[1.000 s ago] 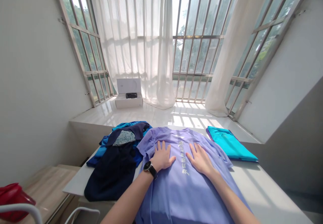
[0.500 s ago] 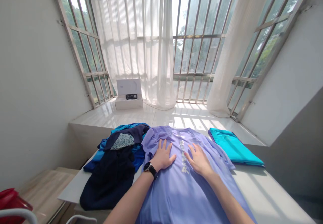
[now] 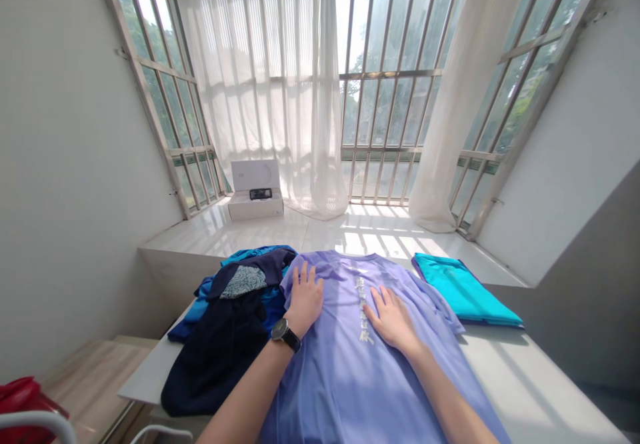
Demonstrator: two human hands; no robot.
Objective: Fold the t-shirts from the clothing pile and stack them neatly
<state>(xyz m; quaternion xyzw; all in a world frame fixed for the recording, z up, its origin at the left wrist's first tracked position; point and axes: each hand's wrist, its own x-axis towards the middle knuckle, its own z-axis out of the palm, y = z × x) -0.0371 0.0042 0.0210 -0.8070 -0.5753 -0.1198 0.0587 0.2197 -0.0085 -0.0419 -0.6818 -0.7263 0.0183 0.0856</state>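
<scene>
A lavender T-shirt (image 3: 340, 364) lies spread over the white table (image 3: 530, 384), its collar toward the window and a column of pale characters down its front. My left hand (image 3: 306, 301), with a black-strapped watch (image 3: 286, 335) on the wrist, rests on the shirt near the left sleeve, fingers spread. My right hand (image 3: 391, 317) lies flat on the chest, just right of the characters, fingers stretched out. Neither hand grips the cloth. Left of the shirt is a loose heap of dark and blue clothes (image 3: 220, 344). A folded turquoise garment (image 3: 463, 287) sits to the right.
A white tiled sill (image 3: 320, 234) runs behind the table. On it stands an open white box (image 3: 256, 207) with a black device (image 3: 261, 194). Sheer curtains (image 3: 265, 97) hang before barred windows. A red item (image 3: 30, 404) and white curved rails are at lower left.
My left hand has slid left across the shirt, from beside the characters toward the left sleeve. My right hand has stayed almost in place.
</scene>
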